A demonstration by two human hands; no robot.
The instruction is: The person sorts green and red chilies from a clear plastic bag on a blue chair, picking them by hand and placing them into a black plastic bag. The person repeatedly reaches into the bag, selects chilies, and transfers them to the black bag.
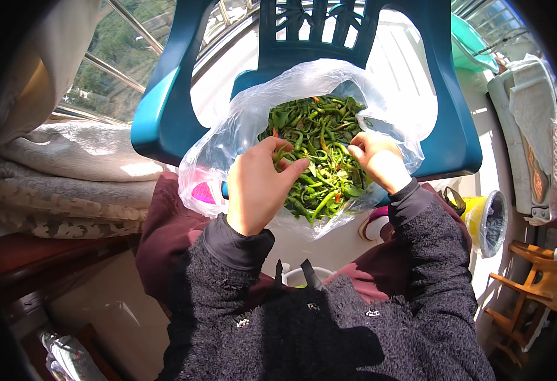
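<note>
A clear plastic bag (pixel 231 128) with its mouth spread wide rests on the seat of a teal plastic armchair (pixel 164 114). Green chili peppers (pixel 323 195), a few of them red, fill it along with leaves and stems. My left hand (pixel 259 178) is over the near left part of the heap, a green chili (pixel 280 153) in the curl of its fingers. At the heap's right side, my right hand (pixel 378 155) has thumb and index finger close together among the chilies. Whether it grips one cannot be made out.
Below, between my knees, stands a white container (pixel 307 275), partly hidden by my coat. To the right are a yellow bin (pixel 476 221) with a plastic liner and a wooden stool (pixel 528 285). Folded cushions (pixel 83 152) lie at left, beside the railed window (pixel 126 52).
</note>
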